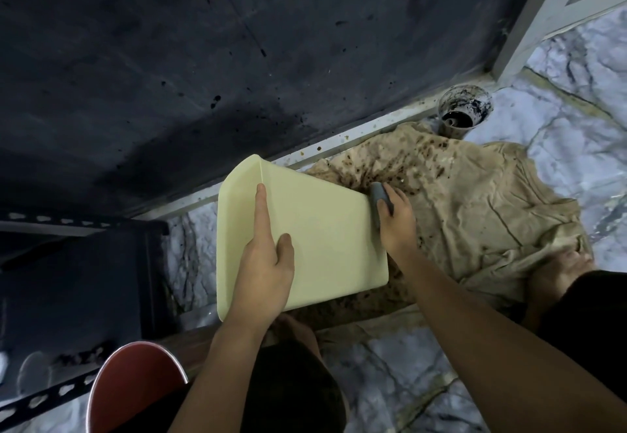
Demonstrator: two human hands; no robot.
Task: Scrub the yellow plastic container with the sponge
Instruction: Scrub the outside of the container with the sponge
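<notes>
The pale yellow plastic container [322, 229] is held tilted above a stained cloth, its flat outer wall facing me. My left hand [264, 256] holds its left side, forefinger stretched along the wall and thumb pressed on the face. My right hand [395, 219] grips a grey sponge [377, 196] and presses it against the container's right edge. The container's inside is hidden.
A crumpled beige cloth [475, 208] with dark stains covers the marble floor [390, 364]. A dirty cup [461, 110] of dark liquid stands by the dark wall [203, 59]. A red stool [132, 385] and a black metal rack [68, 263] sit at lower left.
</notes>
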